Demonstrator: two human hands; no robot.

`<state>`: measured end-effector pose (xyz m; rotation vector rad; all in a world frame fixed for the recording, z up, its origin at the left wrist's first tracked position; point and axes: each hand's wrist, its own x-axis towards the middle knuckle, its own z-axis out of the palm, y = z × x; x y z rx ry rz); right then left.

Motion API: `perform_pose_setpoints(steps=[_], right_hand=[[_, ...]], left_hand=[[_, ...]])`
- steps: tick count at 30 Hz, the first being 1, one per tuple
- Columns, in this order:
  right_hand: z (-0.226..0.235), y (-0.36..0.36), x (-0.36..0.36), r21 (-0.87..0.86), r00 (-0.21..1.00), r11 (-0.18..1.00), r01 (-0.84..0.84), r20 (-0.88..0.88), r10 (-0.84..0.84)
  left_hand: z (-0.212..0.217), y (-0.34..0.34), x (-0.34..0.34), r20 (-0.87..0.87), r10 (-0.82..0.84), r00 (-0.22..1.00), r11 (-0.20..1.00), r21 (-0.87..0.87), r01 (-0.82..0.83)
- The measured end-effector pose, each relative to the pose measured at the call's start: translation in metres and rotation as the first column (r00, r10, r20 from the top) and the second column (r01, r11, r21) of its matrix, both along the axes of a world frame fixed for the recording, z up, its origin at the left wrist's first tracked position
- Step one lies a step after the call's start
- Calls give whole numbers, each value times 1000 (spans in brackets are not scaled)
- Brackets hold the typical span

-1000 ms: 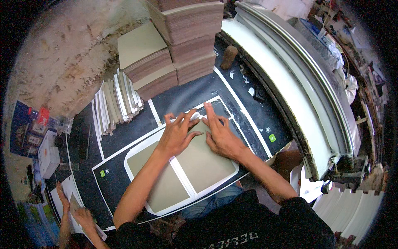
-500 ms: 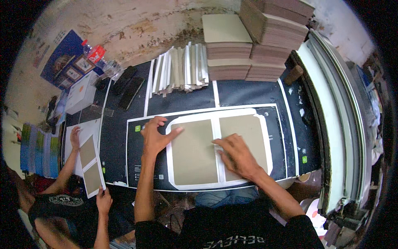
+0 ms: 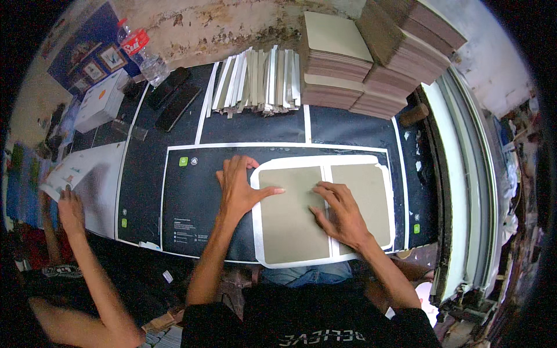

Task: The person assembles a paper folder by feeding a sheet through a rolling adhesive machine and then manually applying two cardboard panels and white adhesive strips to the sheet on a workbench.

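Grey boards [image 3: 290, 214], two side by side on a white sheet [image 3: 259, 243], lie on the black bench [image 3: 191, 197] right in front of me. My left hand [image 3: 239, 187] is flat, fingers spread, pressing the left board's edge, gripping nothing. My right hand [image 3: 342, 213] is flat too, fingers on the seam between the boards. Stacks of boards [image 3: 336, 64] and white strips [image 3: 255, 78] sit at the back. Another person's hand [image 3: 71, 209] holds paper [image 3: 64, 177] far left.
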<state>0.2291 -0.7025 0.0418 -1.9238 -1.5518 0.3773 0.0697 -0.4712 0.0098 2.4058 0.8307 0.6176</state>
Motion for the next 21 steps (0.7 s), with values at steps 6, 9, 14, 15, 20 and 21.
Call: perform_pose_setpoints(steps=[6,9,14,15,20,21], right_hand=[[5,98,0,120,993,990,-74,104,62],[-8,132,22,24,971,982,-188,155,182],[-5,157,35,-114,940,944,-309,111,321],[-5,158,36,-132,940,942,-308,109,323],[-4,164,35,-117,942,946,-303,115,316],[-5,165,36,-97,936,942,-321,118,331]], left_hand=[[0,19,-7,67,-68,995,991,-111,75],[6,24,-3,112,-121,986,977,-161,138],[-1,27,-5,214,-182,960,962,-164,219],[0,27,-3,264,-184,947,954,-184,236],[2,33,2,271,-181,945,946,-213,243],[3,34,2,254,-174,951,947,-223,232]])
